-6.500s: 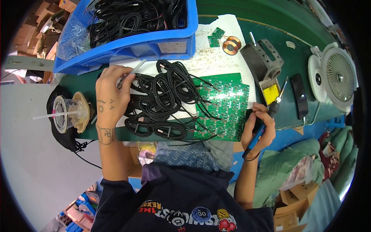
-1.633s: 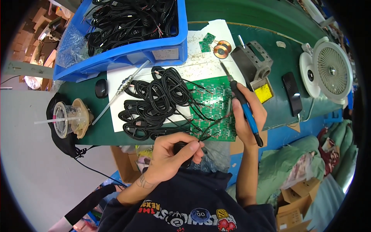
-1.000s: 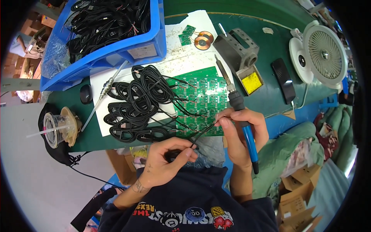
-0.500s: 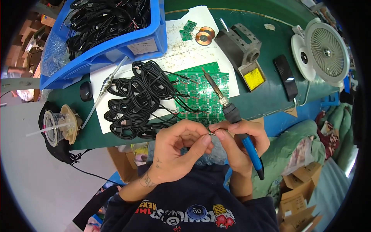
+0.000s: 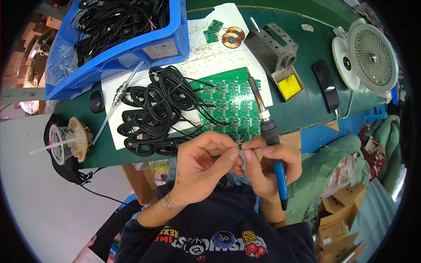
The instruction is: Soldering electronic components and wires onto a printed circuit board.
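Note:
My left hand (image 5: 204,168) pinches the thin stripped wire ends (image 5: 239,143) of a cable between thumb and forefinger. Fingertips of my right hand (image 5: 274,171) meet them there, closed at the same wires. That right hand also keeps hold of a soldering iron (image 5: 269,131) with a blue and black handle, its tip pointing up and away over the boards. Just beyond my hands lies a panel of green circuit boards (image 5: 230,105), with several cable ends resting on it. Coiled black cables (image 5: 153,109) are bundled to its left. The rest of the pinched cable is hidden by my hands.
A blue bin (image 5: 127,50) full of black cables stands far left. A solder feed tube (image 5: 119,93) leans beside it. Right of the boards are an iron stand (image 5: 274,46) with yellow sponge (image 5: 289,87), a phone (image 5: 325,85) and a fan (image 5: 372,58). A cup (image 5: 61,144) sits left.
The soldering iron has swung more upright, its tip moving right and farther away. My fingers have shifted slightly around the wire ends, which now show more red.

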`<state>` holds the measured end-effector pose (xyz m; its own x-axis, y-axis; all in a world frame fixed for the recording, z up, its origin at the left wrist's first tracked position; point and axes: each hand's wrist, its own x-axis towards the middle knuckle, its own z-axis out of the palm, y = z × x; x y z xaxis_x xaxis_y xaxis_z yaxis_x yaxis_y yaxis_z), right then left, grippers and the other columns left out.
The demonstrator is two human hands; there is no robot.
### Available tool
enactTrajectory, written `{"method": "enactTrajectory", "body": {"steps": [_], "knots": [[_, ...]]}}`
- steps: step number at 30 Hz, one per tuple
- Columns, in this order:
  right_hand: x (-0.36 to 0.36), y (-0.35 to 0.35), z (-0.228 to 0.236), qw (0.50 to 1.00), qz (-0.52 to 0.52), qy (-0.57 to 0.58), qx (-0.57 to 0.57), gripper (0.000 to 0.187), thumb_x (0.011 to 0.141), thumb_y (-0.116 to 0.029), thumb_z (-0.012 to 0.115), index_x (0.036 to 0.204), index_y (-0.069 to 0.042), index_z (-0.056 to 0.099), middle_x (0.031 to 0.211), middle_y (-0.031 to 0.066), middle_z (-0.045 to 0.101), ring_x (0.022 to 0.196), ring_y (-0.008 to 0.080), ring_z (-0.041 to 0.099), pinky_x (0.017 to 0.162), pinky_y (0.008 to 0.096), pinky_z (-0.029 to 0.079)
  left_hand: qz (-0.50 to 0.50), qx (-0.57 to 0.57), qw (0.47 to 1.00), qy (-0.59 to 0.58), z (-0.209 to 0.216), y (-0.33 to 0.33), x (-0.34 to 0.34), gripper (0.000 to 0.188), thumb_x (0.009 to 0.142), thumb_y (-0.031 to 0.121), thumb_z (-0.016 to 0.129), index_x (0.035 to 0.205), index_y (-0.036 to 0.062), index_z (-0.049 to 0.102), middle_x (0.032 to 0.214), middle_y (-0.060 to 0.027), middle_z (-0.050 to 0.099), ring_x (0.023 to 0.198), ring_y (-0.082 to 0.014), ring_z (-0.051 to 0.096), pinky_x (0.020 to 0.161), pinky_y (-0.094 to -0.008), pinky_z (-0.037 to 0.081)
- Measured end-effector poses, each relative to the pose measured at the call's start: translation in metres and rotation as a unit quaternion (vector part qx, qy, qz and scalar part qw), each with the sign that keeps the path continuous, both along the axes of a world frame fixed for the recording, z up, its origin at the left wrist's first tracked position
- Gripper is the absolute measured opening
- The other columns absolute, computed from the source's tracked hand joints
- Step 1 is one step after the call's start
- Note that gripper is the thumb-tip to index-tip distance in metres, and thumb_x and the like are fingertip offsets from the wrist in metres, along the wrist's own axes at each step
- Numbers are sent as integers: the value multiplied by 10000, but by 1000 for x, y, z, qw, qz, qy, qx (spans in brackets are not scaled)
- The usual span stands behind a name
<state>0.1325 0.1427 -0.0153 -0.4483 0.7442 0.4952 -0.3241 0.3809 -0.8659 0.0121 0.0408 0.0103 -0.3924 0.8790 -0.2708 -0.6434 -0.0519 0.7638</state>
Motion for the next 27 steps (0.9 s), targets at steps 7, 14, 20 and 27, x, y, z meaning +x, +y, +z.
{"method": "enactTrajectory", "body": {"steps": [7, 14, 20, 27], "knots": [[0, -5, -3, 999, -12, 3, 38, 409, 752, 152, 763, 1079, -46, 617, 902, 173, 747, 711, 221, 669, 610, 312, 536, 5, 14, 997, -80, -4, -3, -2, 153, 976, -55, 672, 1122, -59, 626, 949, -142, 726, 777, -172, 714, 729, -274, 638], [-3, 5, 14, 999, 26, -24, -2, 398, 756, 140, 778, 1078, -30, 619, 908, 155, 735, 743, 241, 700, 654, 321, 563, 29, 6, 997, 66, -3, -4, 3, 175, 946, -85, 685, 1113, -59, 640, 945, -132, 731, 789, -155, 711, 726, -242, 621], [-2, 5, 14, 998, 24, -51, 13, 369, 772, 126, 789, 1070, -12, 620, 912, 160, 731, 784, 257, 732, 673, 328, 581, 55, -9, 981, 185, -1, -4, 11, 181, 919, -107, 695, 1086, -53, 651, 935, -125, 735, 800, -141, 707, 726, -223, 605], [4, 1, 12, 996, 36, -84, -26, 398, 806, 162, 737, 1104, -34, 562, 962, 158, 674, 840, 292, 727, 789, 394, 603, 90, -16, 985, 147, -1, 0, 17, 176, 910, -115, 693, 1064, -39, 655, 925, -120, 734, 803, -133, 704, 720, -217, 594]]}}
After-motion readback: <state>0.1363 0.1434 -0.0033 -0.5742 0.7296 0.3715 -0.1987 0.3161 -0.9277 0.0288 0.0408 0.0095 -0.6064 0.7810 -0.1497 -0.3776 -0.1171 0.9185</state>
